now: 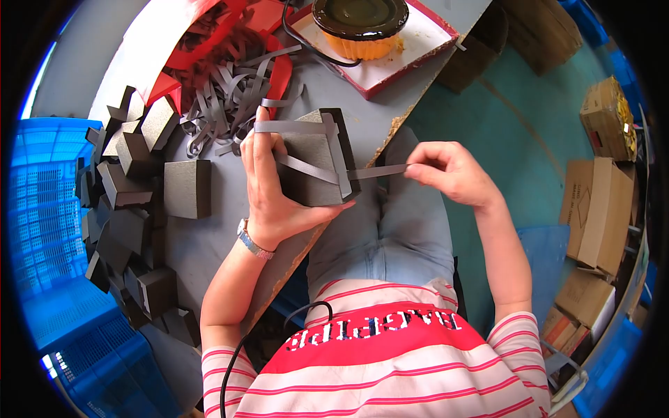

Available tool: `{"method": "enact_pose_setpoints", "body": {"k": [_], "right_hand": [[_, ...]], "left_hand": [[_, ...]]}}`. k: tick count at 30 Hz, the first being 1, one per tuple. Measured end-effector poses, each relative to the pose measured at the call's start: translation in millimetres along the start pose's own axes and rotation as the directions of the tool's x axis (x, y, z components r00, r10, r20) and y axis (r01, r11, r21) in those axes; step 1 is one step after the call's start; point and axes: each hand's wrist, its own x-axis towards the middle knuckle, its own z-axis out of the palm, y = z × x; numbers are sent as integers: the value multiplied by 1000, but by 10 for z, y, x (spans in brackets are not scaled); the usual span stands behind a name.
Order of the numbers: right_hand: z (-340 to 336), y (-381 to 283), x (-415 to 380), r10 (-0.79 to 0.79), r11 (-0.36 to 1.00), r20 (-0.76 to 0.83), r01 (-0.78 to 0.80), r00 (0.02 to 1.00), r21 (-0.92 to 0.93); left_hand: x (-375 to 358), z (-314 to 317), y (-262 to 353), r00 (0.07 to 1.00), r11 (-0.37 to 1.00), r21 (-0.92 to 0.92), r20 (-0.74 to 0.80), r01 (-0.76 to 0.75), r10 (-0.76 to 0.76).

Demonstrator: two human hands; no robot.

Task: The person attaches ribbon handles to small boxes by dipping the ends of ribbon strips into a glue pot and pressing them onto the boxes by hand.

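My left hand (263, 184) grips a small dark grey box (298, 150) at the table's edge, its thumb along the lower side. Grey ribbon strips cross the box's face, and one ribbon loop (289, 127) passes around a raised finger. From the box's right side a ribbon end (376, 172) stretches out straight. My right hand (449, 173) pinches that end between thumb and fingertips, apart from the box. The box's far side is hidden.
Several similar boxes (125, 184) are heaped at the left, with one single box (187, 189) nearer. Loose grey ribbons (226, 97) lie on red material. A dark-topped orange pot (362, 38) sits in a red-edged tray (425, 52). Blue crates (49, 209) stand left; cartons (599, 209) line the right.
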Motion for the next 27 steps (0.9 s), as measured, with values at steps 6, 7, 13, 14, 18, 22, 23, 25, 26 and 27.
{"method": "enact_pose_setpoints", "body": {"k": [6, 7, 13, 14, 18, 22, 23, 25, 26, 27], "right_hand": [[-433, 364, -110, -1, 951, -242, 76, 970, 300], [-460, 432, -105, -4, 951, -240, 78, 971, 299], [-504, 664, -29, -47, 666, -213, 189, 976, 721], [-478, 683, -17, -61, 599, -233, 222, 971, 769], [-366, 695, 99, -83, 380, -342, 347, 936, 857], [-343, 640, 240, -102, 204, -423, 435, 900, 877], [-368, 605, 289, -126, 158, -425, 441, 897, 884], [-409, 504, 382, -140, 150, -350, 369, 926, 917], [-406, 410, 419, -150, 170, -313, 337, 938, 926], [-354, 263, 447, -98, 276, -376, 388, 922, 879]], "left_hand": [[0, 4, -70, 1000, 999, -43, 0, 4, -3], [-7, 5, -73, 1000, 999, -33, 18, 12, -11], [21, 14, -66, 999, 999, -7, -16, -31, 31], [19, 16, -75, 999, 999, -5, -18, -31, 31], [13, 39, -93, 999, 1000, -1, -23, -31, 31], [-19, 45, -103, 999, 999, -20, 16, 29, -28], [-6, 39, -92, 999, 999, -21, 17, 36, -36], [6, 42, -86, 999, 1000, -15, 17, 27, -27], [13, 41, -92, 1000, 1000, 12, 23, 3, -3], [23, 42, -89, 999, 999, 39, 29, -20, 19]]}}
